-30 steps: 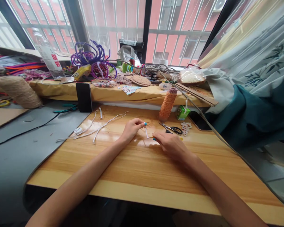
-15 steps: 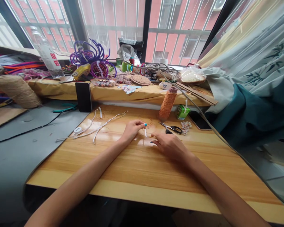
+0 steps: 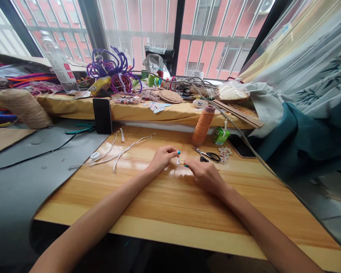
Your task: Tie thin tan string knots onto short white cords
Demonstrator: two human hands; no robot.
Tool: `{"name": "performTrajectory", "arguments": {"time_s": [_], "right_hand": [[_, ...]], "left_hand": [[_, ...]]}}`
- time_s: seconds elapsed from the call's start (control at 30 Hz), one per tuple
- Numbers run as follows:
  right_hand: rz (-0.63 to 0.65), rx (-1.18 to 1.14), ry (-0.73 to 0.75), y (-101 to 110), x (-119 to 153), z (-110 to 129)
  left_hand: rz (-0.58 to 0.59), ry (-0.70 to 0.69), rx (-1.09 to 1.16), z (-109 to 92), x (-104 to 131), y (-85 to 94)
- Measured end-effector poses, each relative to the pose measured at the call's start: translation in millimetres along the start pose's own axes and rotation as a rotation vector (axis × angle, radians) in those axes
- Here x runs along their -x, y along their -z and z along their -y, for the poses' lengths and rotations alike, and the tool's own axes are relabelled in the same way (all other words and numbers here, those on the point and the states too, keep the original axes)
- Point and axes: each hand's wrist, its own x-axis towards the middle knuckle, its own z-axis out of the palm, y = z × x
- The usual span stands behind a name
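Near the middle of the wooden table (image 3: 159, 201), my left hand (image 3: 163, 158) pinches a short white strip (image 3: 178, 160) between thumb and finger. Just to its right my right hand (image 3: 203, 175) is closed on a thin gold-coloured tool (image 3: 182, 164), whose tip touches or nearly touches the strip's lower end. Black-handled scissors (image 3: 206, 154) lie beyond my right hand, beside a small pile of whitish rings (image 3: 224, 154). An orange thread cone (image 3: 204, 126) stands behind them. Loose white cords (image 3: 125, 151) lie to the left of my left hand.
A green drink carton (image 3: 220, 135) and a dark phone (image 3: 241, 145) are at the back right. Another phone (image 3: 102, 116) leans upright against the cluttered ledge (image 3: 159, 115). Teal-handled pliers (image 3: 79, 129) rest on the grey mat (image 3: 22, 189). A cable runs down the right side.
The view has shifted slightly, so the table items appear a little further right. My right hand's fingers have drawn closer together round the tool. The white strip is still in my left hand.
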Motion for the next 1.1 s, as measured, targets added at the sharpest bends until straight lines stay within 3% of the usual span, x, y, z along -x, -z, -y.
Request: {"name": "performTrajectory", "arguments": {"time_s": [0.27, 0.6, 0.73, 0.93, 1.1], "right_hand": [[-0.018, -0.121, -0.152, -2.5, -4.1, 6.1], [0.066, 0.102, -0.255, -5.3, -13.7, 15.0], [0.04, 0.119, -0.313, -2.4, -15.6, 18.5], [-0.101, -0.067, -0.273, -7.8, -14.0, 16.3], [-0.091, -0.015, -0.206, -11.9, -9.6, 11.2]], "left_hand": [[-0.013, -0.003, -0.031, 1.9, -0.4, 0.1], [-0.003, 0.021, 0.022, 1.3, 0.0, -0.8], [-0.009, 0.023, 0.012, 1.6, -0.5, -0.7], [-0.037, 0.029, 0.029, 0.4, -0.2, -1.6], [-0.017, 0.021, 0.002, -0.7, 0.3, -1.9]]}}
